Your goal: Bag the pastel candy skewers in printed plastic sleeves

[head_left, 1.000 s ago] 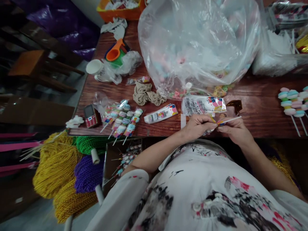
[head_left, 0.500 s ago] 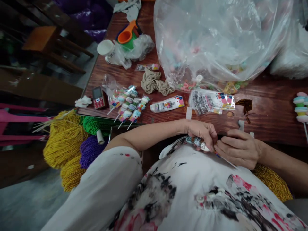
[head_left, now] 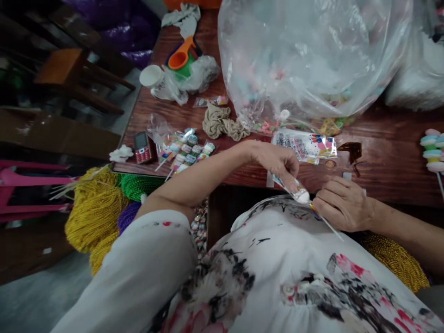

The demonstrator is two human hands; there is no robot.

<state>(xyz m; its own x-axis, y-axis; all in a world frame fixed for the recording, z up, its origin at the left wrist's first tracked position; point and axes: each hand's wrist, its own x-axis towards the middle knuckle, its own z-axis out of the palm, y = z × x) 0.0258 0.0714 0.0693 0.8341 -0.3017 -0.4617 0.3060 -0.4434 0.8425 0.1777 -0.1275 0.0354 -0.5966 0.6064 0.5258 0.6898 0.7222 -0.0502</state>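
My left hand [head_left: 277, 163] is closed around the upper part of a wrapped marshmallow stick [head_left: 302, 196], over the table's front edge. The clear wrapper shows a white piece at its lower end. A thin white stick points down to the right over my lap. My right hand [head_left: 342, 204] is closed, its fingertips pinching the wrapper's gathered neck, where a bit of gold shows. Several wrapped marshmallow sticks [head_left: 187, 150] lie beyond my left forearm, partly covered by it. Flat printed clear bags [head_left: 305, 147] lie just past my left hand.
A big clear plastic bag [head_left: 312, 60] fills the back of the table. Left of it are a beige cloth [head_left: 222, 122], an orange scoop [head_left: 178, 60], a white cup [head_left: 151, 76] and a phone [head_left: 141, 145]. Brown ties [head_left: 351, 152] and an unwrapped marshmallow stick [head_left: 432, 150] lie to the right.
My left hand has moved up and away from my lap, raising the wrapped end of the marshmallow stick. My right hand has shifted slightly up, and my forearm now covers a flat packet.
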